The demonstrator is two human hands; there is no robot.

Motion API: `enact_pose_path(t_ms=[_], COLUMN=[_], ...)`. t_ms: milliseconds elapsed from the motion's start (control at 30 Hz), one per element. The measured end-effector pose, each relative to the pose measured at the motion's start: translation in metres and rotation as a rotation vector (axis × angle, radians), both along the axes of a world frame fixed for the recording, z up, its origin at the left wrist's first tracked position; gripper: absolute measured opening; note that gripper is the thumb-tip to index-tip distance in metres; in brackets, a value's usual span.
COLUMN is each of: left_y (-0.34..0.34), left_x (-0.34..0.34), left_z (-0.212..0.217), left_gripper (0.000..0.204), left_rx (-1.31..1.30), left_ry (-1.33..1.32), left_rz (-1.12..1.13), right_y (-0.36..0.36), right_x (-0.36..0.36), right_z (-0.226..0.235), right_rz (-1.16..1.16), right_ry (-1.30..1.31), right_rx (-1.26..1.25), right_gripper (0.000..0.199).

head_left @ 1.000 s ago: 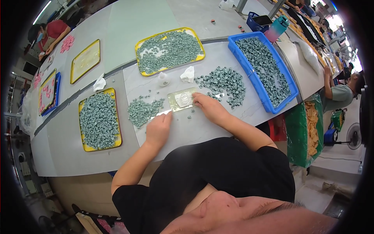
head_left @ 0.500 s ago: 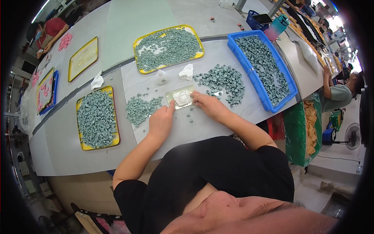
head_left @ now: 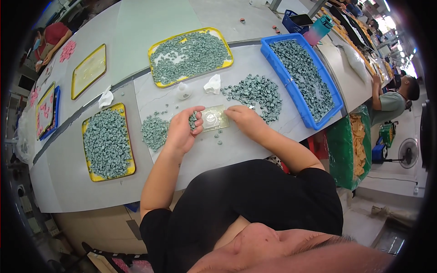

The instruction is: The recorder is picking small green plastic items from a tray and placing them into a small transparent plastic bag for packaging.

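In front of me a small clear, yellowish rectangular plate (head_left: 210,119) with a round raised middle lies on the table. My left hand (head_left: 183,131) is turned up beside its left edge, fingers curled round several small grey-green pieces (head_left: 193,119). At the plate's right edge is my right hand (head_left: 246,119), its fingers bent and pressed together. Whatever its fingertips hold, if anything, is hidden. A loose pile of grey-green pieces (head_left: 155,132) lies just left of my left hand. Another pile, of darker, shinier pieces (head_left: 259,94), spreads beyond my right hand.
Yellow-rimmed trays of grey-green pieces stand at left (head_left: 132,164) and far (head_left: 191,31). A long blue tray (head_left: 298,93) is on the right. A small white bottle (head_left: 183,92) and crumpled white tissue (head_left: 212,84) lie beyond the plate. People work at far left and right.
My left hand has drawn back from the plate, turned up, and now holds grey-green pieces. My right hand stays at the plate's right side. The whole view has shifted slightly.
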State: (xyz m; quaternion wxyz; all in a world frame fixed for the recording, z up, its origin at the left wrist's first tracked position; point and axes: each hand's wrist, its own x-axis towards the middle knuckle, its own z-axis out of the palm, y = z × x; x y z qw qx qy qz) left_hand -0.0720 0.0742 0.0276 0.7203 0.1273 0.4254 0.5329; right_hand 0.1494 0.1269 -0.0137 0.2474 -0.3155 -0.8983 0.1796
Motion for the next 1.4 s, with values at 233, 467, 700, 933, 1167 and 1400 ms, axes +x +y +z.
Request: enact_pose_path(t_ms=[233,467,700,933,1167,1400], left_y=[0.007,-0.004,-0.052,-0.122,-0.192,-0.197], left_x=[-0.026,-0.054,-0.100,-0.140,-0.165,-0.166], left_z=[-0.033,-0.058,-0.050,-0.053,-0.057,-0.066], left_gripper=[0.025,0.023,0.019,0.011,0.013,0.016], left_rx=[0.030,-0.023,0.025,0.043,0.061,0.131], left_ry=[-0.054,-0.003,0.007,-0.151,-0.288,-0.291], left_rz=[0.061,0.199,0.102,0.383,0.321,0.242], right_y=[0.006,0.008,-0.050,-0.123,-0.190,-0.198], right_x=[-0.031,-0.067,-0.116,-0.161,-0.189,-0.181], right_z=[-0.015,-0.020,-0.003,-0.009,-0.011,-0.015], right_rz=[0.025,0.117,-0.009,0.065,0.028,0.032], right_ry=[-0.031,-0.072,-0.006,-0.117,-0.165,-0.166], right_rx=[0.003,-0.080,-0.018,0.070,0.139,0.045], right_gripper=[0.021,0.020,0.011,0.013,0.011,0.011])
